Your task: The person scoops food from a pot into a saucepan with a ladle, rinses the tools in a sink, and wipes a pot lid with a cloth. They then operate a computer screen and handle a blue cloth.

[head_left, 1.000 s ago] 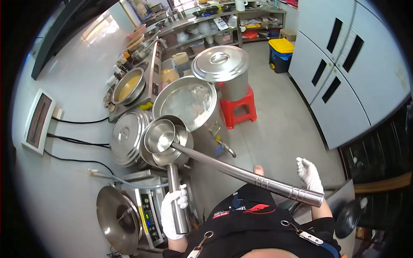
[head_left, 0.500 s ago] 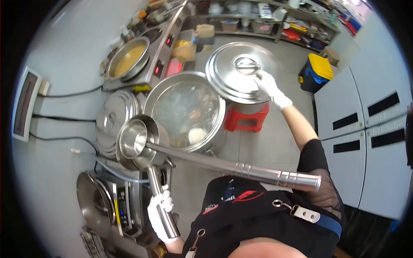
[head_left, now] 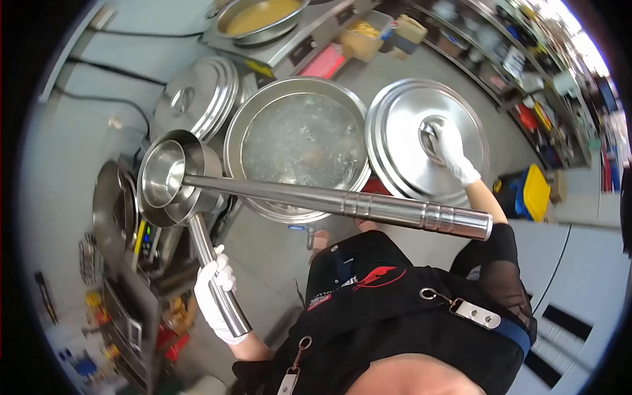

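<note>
My left hand (head_left: 216,289), in a white glove, is closed around the tubular handle of a large steel dipper (head_left: 209,161). Inside the dipper's bowl lies the cup of a smaller ladle (head_left: 162,172); its long handle (head_left: 329,199) stretches right, across the view in front of the pot. My right hand (head_left: 453,153), gloved too, grips the top handle of a wide steel lid (head_left: 395,141). That lid is just right of a large steel pot (head_left: 232,141) of bubbling, cloudy liquid. What supports the lid is mostly hidden.
Another steel lid (head_left: 172,122) is left of the pot. Behind stands a counter with a pan of yellowish liquid (head_left: 260,16). A wok (head_left: 108,204) is at lower left. Part of a red stool (head_left: 375,186) shows under the right lid. A yellow-lidded bin (head_left: 536,191) stands farther right.
The view has turned and shifted. My right hand and the lid appear farther right and lower, with less overlap on the pot. Both hands keep their grips.
</note>
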Motion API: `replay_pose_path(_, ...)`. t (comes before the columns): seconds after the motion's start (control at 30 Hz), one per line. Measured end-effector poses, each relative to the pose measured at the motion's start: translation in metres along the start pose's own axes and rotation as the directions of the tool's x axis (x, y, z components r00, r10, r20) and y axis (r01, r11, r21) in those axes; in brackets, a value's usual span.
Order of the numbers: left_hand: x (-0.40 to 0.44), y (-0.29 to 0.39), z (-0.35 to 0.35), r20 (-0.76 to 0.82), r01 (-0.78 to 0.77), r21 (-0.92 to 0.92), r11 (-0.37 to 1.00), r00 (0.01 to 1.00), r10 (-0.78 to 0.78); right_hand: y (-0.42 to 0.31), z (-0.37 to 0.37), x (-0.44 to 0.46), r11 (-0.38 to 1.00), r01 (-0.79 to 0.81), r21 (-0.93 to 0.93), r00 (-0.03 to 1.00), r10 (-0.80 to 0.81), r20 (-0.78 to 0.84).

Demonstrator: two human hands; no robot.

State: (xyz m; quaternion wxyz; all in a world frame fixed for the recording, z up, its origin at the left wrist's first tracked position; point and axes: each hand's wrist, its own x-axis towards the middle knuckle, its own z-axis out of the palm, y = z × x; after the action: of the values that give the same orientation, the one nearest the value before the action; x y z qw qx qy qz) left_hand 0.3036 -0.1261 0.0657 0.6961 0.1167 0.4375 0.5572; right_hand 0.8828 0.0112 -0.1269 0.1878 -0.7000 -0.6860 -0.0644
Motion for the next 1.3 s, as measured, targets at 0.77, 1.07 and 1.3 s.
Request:
replay_pose_path(0.77, 0.050, 0.015, -0.020, -0.177, -0.084, -0.115, 0.990, 0.982, 0.063, -0.173, -0.013, 0.146, 0.943, 0.176, 0.282, 0.920, -0.260, 0.295)
replay_pose_path(1.07, 0.059, 0.012, -0.026, -0.330, -0.104, -0.024, 0.994, 0.940, 0.090, -0.287, -0.038, 0.180, 0.001, -0.988, 0.152, 0.098, -0.761, 0.641)
replay_pose_path(1.3, 0.066, -0.006, -0.030, -0.374, -0.090, -0.073, 0.993, 0.926, 0.056, -0.381, -0.074, 0.174, 0.597, -0.718, 0.358, -0.323, -0.741, 0.588)
